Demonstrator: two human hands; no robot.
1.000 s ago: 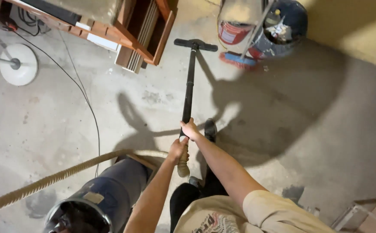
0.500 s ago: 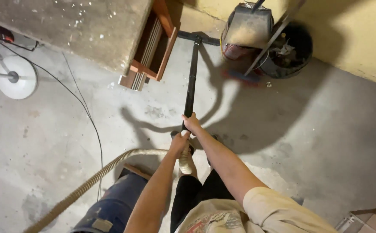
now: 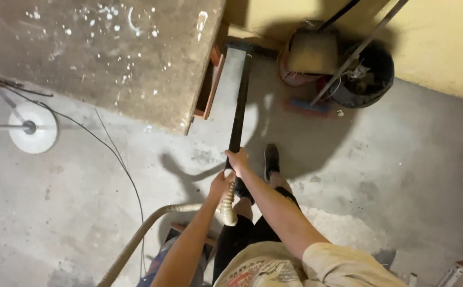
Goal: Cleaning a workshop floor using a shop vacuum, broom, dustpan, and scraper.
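Left grip: my left hand [image 3: 220, 186] is wrapped round the upper end of the ribbed hose [image 3: 152, 228], just where it meets the wand; the fingers are on the far side, so I cannot see how tightly they close.
Right grip: my right hand [image 3: 238, 159] is closed round the black vacuum wand [image 3: 238, 114], just ahead of the left hand.
Hose: it runs back and to the left of my grip and is cut off at the bottom edge.
Below the grip: a dark shoe [image 3: 271, 159] on the concrete floor [image 3: 83, 212], just right of the wand; the other foot is hidden behind my arms.
Vacuum body: only a bluish scrap [image 3: 160, 260] under my left forearm, too cropped to make out.
Left of the grip: a thin black cable [image 3: 120, 159] and, well apart, a round white stand base [image 3: 33, 127].
Wand head: ahead of the grip, it goes into shadow beside a table [image 3: 109, 53] with a speckled grey top; the nozzle is hard to make out.
Far right: a black bucket [image 3: 369, 74], a tan dustpan [image 3: 311, 53] and a blue brush [image 3: 306, 106] against the yellow wall [image 3: 444, 37].
Labels: a printed patch on my shirt [image 3: 258, 268], partly cut off.
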